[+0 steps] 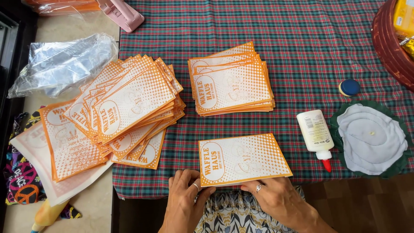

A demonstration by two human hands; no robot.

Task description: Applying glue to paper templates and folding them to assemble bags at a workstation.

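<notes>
Orange-white paper bags [243, 158]: 1 front, 2 stacks [233, 84] behind.

Table w/ a red-green plaid tablecloth [310, 39] takes up most of the view. Left of it there's pale beige tiled floor [92, 209] – a crumpled clear plastic bag [60, 64] sits there. Right of and below the cloth's near edge, dark brown wood floor [371, 207]. Far left of the cloth, a dark furniture edge [6, 43]. Light's soft and even, prob daylight.
</notes>
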